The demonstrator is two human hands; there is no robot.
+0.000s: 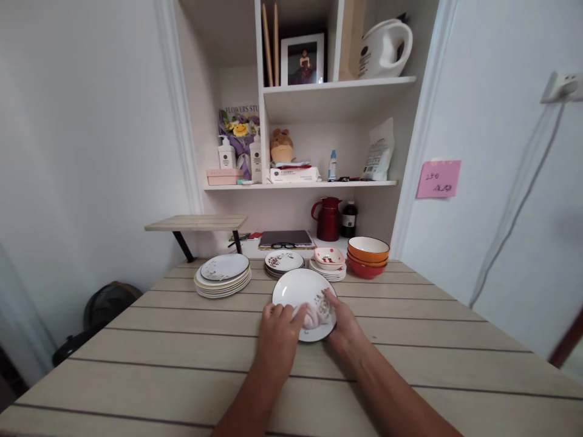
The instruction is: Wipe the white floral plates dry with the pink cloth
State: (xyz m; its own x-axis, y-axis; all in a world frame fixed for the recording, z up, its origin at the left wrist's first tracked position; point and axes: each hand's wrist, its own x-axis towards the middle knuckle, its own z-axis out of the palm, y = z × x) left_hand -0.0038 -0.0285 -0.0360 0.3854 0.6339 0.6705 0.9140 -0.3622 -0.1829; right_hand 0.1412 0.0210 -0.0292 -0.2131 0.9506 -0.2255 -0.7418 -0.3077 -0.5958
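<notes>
A white plate point(296, 285) with a dark rim and a brown flower pattern is tilted toward me above the table. My right hand point(341, 321) grips its right edge, thumb on the face and fingers behind. My left hand point(280, 331) is closed on a pale pink cloth point(310, 317), which presses on the plate's lower face. Beyond the plate sits a short stack of small flowered plates point(285, 261). A taller stack of larger plates point(223, 276) stands to the left.
Small dishes point(328, 261) and stacked orange and red bowls point(368, 255) stand at the back right. Behind them are a red jug point(328, 218), a dark bottle point(348, 220) and a laptop point(286, 238). A raised wooden shelf point(195, 223) overhangs the table's back left.
</notes>
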